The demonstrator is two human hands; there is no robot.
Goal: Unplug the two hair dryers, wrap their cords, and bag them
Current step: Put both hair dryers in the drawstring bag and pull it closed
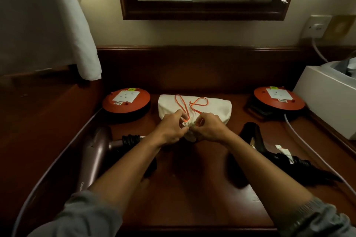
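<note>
A white cloth drawstring bag (212, 107) lies in the middle of the dark wooden desk, its gathered mouth toward me, with an orange drawstring (198, 103) looped on top. My left hand (171, 131) and my right hand (211, 128) both pinch the gathered mouth and the cord. A mauve hair dryer (96, 152) lies at the left with its black cord (131, 139) coiled round the handle. A black hair dryer (256, 140) lies at the right, with a coiled cord (300, 163) beside it.
Two red extension reels with white sockets stand at the back, one on the left (126, 102) and one on the right (279, 98); pale cables run from them along the desk sides. A white box (327, 98) stands at the right. A wall socket (316, 27) is above it.
</note>
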